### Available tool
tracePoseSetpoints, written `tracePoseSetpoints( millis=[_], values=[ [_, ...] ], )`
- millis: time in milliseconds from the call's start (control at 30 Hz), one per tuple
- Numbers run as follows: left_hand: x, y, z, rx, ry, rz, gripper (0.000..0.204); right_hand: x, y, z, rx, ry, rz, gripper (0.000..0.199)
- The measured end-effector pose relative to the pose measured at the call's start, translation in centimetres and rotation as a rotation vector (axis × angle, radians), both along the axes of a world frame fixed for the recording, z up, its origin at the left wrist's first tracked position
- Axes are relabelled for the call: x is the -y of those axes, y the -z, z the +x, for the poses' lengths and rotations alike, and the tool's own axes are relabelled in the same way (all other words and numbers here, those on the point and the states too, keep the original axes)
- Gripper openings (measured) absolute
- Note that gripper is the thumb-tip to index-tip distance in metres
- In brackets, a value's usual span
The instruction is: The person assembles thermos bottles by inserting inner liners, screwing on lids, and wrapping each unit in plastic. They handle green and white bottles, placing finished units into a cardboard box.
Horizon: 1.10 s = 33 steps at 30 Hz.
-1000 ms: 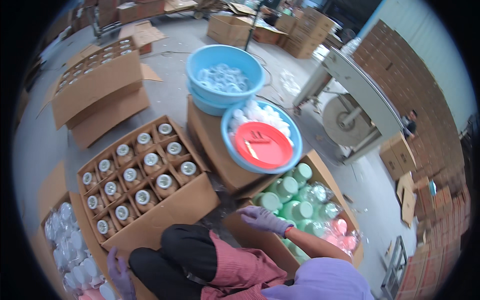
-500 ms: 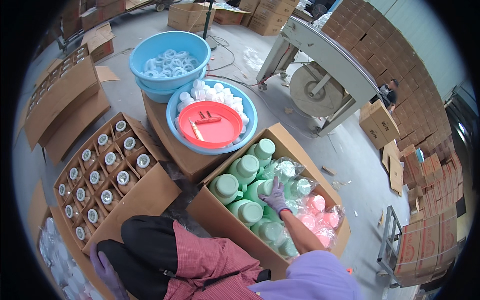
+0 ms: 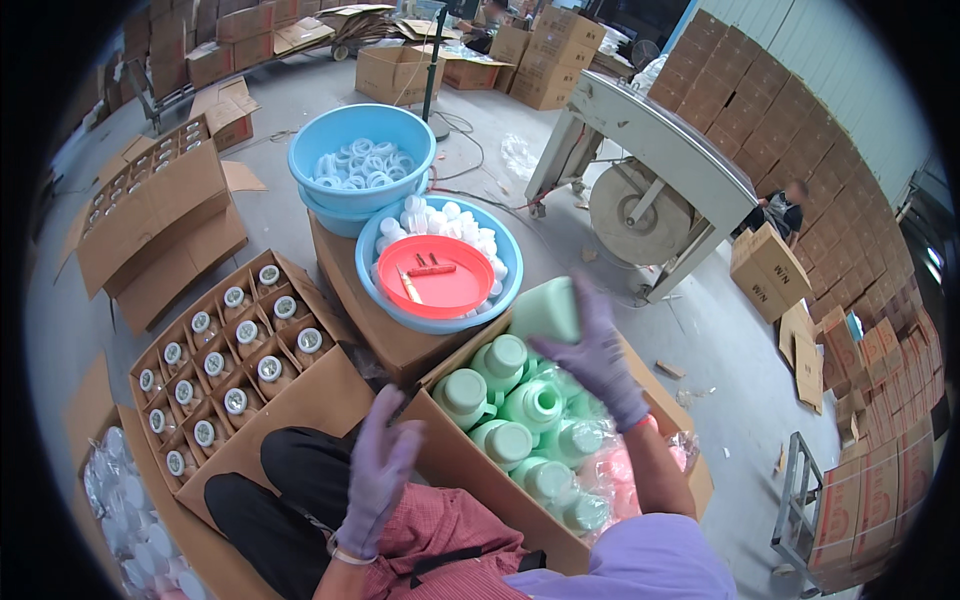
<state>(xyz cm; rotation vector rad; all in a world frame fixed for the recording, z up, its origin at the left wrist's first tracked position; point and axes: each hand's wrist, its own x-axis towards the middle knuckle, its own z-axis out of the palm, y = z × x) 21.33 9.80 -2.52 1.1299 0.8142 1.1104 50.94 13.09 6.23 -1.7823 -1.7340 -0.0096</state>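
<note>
My right hand (image 3: 600,365), in a grey-purple glove, is closed round a pale green cup-like plastic piece (image 3: 545,310) over the far corner of an open carton (image 3: 450,455). Motion smears that piece, so I cannot tell whether it is a loose cap or a whole jug. Below it in the carton stand several green capped jugs (image 3: 463,396); one uncapped jug (image 3: 537,403) shows its bare neck. Bagged pink ones (image 3: 612,472) lie at the near right. My left hand (image 3: 380,465), also gloved, is raised above my lap, fingers apart and holding nothing.
Left of my knees, a divided carton (image 3: 290,425) holds several white-lidded bottles. Beyond, blue basins (image 3: 360,125) carry clear rings and white caps; a red tray (image 3: 440,275) with small tools rests on the caps. A machine (image 3: 650,150) and a trolley (image 3: 795,510) stand to the right.
My right hand has risen from among the jugs with the green piece. One jug's neck is now bare. My left hand has come up from beside my leg. The view has shifted.
</note>
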Motion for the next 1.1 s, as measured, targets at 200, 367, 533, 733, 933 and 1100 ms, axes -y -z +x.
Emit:
tracePoseSetpoints(
  millis=[200, 367, 533, 733, 933, 1100],
  values=[
    [-2.4, 3.7, 2.6, 0.186, 0.097, -0.297, 0.036, 1.3, 9.6, -3.0, -0.594, -0.473, -0.35, 0.084],
    [-9.2, 6.2, 2.7, 0.263, 0.064, -0.276, 0.027, 5.6, 28.7, 12.1, 0.23, 0.375, -0.85, 0.059],
    [-12.9, 5.6, 4.7, 0.313, -0.096, -0.231, 0.028, 7.9, 30.6, 11.1, 0.255, 0.35, -0.614, 0.046],
    [-9.0, 6.9, -1.9, 0.064, 0.069, -0.454, 0.059, 6.6, 8.5, 1.6, -0.253, 0.014, 0.15, 0.025],
    [-8.1, -1.3, -5.0, -0.469, 0.043, 0.509, 0.068, 5.5, 0.9, -10.1, -0.412, -0.629, 0.446, 0.041],
    [-3.6, -4.7, -17.3, -0.305, -0.557, 0.559, 0.047, 4.4, 3.4, -16.8, -0.587, -1.708, -0.015, 0.02]
  ],
)
